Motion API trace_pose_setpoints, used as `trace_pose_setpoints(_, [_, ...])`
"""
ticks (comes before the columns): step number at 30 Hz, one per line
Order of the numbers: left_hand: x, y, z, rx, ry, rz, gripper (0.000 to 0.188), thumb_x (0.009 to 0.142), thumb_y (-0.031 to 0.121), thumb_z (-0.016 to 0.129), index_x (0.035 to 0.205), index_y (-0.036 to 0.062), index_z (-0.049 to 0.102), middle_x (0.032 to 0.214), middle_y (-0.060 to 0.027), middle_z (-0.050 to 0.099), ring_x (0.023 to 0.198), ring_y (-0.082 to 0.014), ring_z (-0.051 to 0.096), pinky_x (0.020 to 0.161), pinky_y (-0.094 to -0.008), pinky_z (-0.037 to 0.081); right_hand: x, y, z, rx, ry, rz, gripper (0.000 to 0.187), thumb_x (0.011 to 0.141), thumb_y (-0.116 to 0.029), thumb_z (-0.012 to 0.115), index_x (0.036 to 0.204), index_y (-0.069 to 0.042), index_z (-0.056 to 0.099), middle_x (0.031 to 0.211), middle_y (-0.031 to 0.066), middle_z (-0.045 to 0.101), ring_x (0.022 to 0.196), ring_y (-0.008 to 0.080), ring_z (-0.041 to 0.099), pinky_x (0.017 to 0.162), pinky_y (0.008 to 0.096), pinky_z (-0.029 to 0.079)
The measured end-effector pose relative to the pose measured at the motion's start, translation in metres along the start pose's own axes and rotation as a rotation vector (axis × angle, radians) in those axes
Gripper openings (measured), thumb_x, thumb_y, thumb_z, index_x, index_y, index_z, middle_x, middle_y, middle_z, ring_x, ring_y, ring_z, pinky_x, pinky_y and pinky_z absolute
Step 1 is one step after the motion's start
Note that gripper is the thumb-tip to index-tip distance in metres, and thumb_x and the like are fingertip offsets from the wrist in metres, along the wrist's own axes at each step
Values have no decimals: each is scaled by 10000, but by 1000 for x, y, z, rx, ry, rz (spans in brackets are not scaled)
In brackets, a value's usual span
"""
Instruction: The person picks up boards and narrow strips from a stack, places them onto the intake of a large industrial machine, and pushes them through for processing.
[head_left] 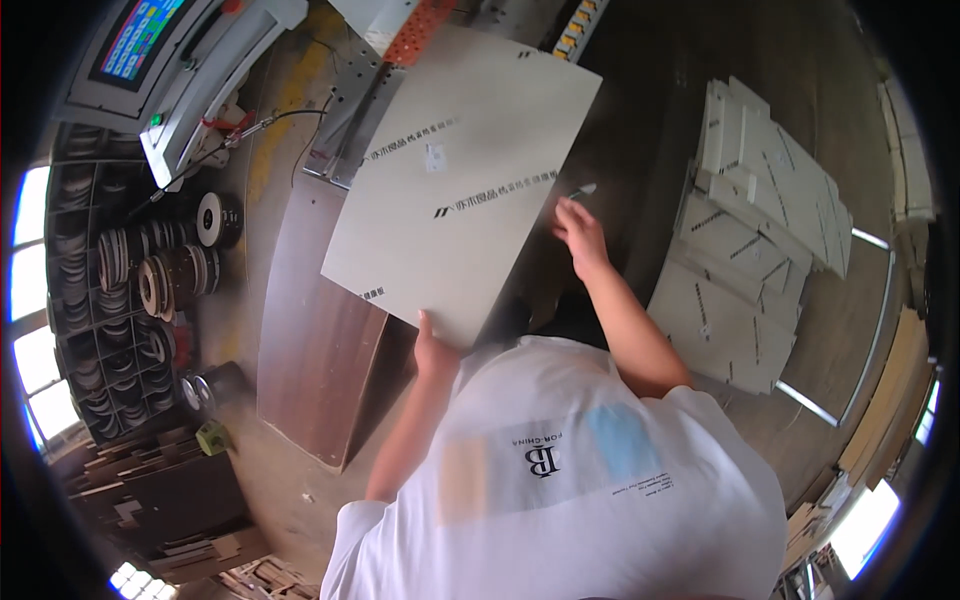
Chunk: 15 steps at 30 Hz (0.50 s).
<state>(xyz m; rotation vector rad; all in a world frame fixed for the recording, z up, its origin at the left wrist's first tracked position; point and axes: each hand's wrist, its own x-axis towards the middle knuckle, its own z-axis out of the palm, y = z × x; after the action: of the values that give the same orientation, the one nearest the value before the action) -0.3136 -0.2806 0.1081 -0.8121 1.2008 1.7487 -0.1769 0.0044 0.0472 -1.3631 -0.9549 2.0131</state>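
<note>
A large pale grey board (pixel 470 170) with dark printed marks and a small pale label lies tilted across the machine's front. My left hand (pixel 433 347) grips its near edge, thumb on top and the other fingers hidden underneath. Beside the board's right edge is my right hand (pixel 582 236), its fingers drawn together. A small slim thing with a light tip (pixel 584 190) sticks out just beyond those fingers; its kind is too small and blurred to tell.
Stacked pale boards (pixel 745 230) stand on the right. A brown wood-faced panel (pixel 315 320) lies left of my board. The machine's screen console (pixel 135 60) is at the far left, above a rack of rolls (pixel 95 270). Edging rolls (pixel 165 280) sit by the rack.
</note>
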Motion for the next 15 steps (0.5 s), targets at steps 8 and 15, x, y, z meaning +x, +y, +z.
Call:
trace_pose_setpoints(8, [-14, -3, -33, 714, 14, 330, 198, 1003, 215, 608, 1111, 59, 551, 904, -22, 607, 776, -118, 583, 649, -271, 505, -19, -16, 27, -4, -237, -31, 667, 953, -206, 669, 1492, 51, 371, 1515, 199, 447, 1395, 241, 437, 1130, 323, 346])
trace_pose_setpoints(15, [-1, 15, -17, 681, 65, 536, 517, 986, 167, 625, 1438, 60, 398, 979, -45, 638, 823, -120, 587, 656, -264, 511, -29, -70, 73, -197, -345, 119, 714, 945, -289, 671, 1518, 5, 363, 1477, 196, 480, 1367, 248, 444, 1150, 359, 303])
